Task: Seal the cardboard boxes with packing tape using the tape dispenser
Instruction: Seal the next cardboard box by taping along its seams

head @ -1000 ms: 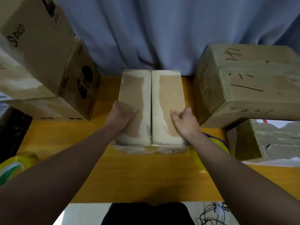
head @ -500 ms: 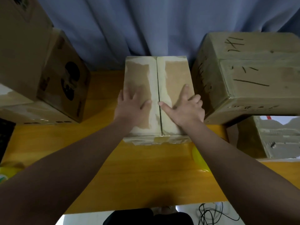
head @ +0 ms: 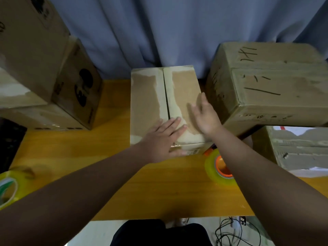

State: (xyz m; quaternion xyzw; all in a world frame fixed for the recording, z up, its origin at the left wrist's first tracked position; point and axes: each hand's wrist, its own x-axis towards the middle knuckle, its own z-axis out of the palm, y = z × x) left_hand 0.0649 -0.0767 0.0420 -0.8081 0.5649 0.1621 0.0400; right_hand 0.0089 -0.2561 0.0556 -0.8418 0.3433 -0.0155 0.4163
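Your left hand [head: 160,139] lies flat on the cardboard box [head: 147,96], fingers straight and together; your right hand [head: 204,114] hovers over its right flap, fingers loosely straight. The tape roll [head: 215,167] sits just beside the cardboard box.

**Box mid-table, stacks on both sides**

The box [head: 147,103] stands mid-table [head: 88,157], its back to the curtain [head: 159,32]. Stacked boxes [head: 53,77] stand left of it. To its right, a large box [head: 266,86] sits partly over a lower box [head: 298,148]. A tape roll [head: 212,167] lies before its right corner, and a second roll [head: 10,189] lies far left. The left hand [head: 159,139] lies on the box's near edge.
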